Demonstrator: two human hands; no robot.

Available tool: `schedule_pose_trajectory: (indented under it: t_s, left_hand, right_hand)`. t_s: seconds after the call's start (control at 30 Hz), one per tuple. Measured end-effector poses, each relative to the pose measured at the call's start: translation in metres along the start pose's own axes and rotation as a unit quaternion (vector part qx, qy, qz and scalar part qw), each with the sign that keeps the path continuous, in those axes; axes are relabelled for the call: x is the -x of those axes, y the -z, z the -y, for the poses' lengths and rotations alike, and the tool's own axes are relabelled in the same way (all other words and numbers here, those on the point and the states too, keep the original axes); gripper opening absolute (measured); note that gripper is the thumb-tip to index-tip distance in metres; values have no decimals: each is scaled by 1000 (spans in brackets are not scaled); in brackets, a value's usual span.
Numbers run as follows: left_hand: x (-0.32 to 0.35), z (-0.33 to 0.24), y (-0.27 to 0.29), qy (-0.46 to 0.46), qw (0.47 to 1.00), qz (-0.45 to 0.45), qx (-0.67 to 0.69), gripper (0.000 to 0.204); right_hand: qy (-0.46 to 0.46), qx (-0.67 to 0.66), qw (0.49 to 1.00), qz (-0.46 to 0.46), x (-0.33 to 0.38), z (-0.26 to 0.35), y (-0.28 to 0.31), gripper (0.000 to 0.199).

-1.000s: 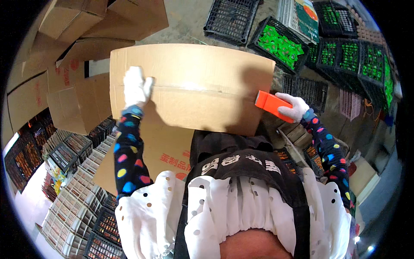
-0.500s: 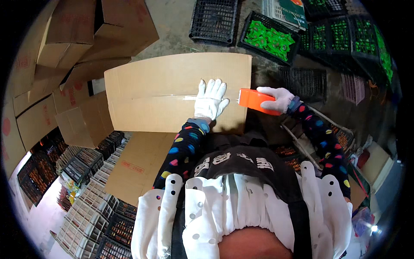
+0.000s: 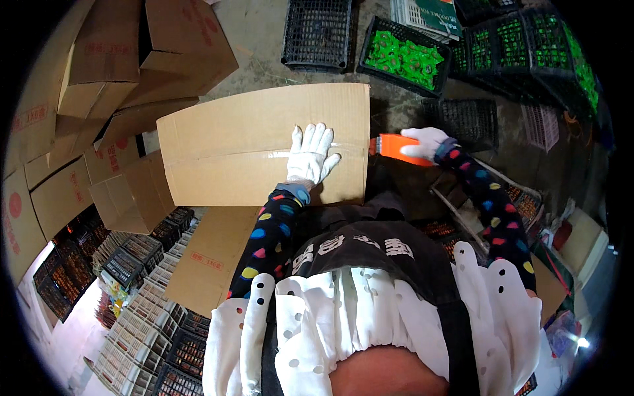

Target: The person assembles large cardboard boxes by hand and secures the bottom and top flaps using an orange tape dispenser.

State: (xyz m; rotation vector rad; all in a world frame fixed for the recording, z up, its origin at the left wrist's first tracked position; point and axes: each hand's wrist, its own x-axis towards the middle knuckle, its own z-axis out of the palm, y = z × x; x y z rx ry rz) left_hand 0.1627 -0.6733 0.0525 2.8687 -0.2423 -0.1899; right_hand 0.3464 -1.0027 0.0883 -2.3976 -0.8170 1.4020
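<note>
In front of me lies a cardboard box [image 3: 231, 122], its flaps meeting along a seam. A strip of clear tape [image 3: 279, 155] shines on that seam. My left hand [image 3: 310, 157], in a white glove, rests flat on the box top with its fingers spread. At the box's right edge, my gloved right hand [image 3: 426, 144] grips an orange tape dispenser [image 3: 398, 148]. The dispenser's front end is beside the right side of the box. Part of its body is hidden under my fingers.
Open cardboard boxes [image 3: 102, 72] are stacked at the left. At the back stand a black crate [image 3: 317, 33] and another crate with green packets [image 3: 405, 59]. More black crates [image 3: 505, 53] line the right. White crates [image 3: 132, 336] are at lower left.
My right hand has moved the tape dispenser from over the box's right end to just past its right edge. My left hand stays flat on the box.
</note>
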Motion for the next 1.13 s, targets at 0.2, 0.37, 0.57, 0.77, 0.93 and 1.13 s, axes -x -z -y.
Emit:
schedule_pose_trajectory:
  t_s: [0.2, 0.37, 0.57, 0.77, 0.93, 1.13]
  left_hand:
    - [-8, 1, 1, -14, 1000, -8, -8, 71]
    - [-11, 10, 7, -2, 999, -32, 12, 71]
    - [1, 14, 22, 15, 990, -122, 64, 63]
    - [-18, -63, 31, -118, 980, -61, 149, 75]
    - [19, 0, 36, -15, 979, -63, 192, 67]
    - [50, 155, 99, 205, 976, -47, 48, 75]
  right_hand:
    - [-138, -240, 958, 69, -64, 20, -14, 63]
    - [-131, -24, 991, -23, -82, 55, -49, 61]
    - [-95, -305, 932, -170, -44, 29, -89, 65]
    - [-222, -230, 934, -158, -81, 33, -146, 90]
    - [-212, -18, 975, -66, -95, 74, -149, 77]
    - [-281, -205, 926, -146, -113, 62, -127, 83]
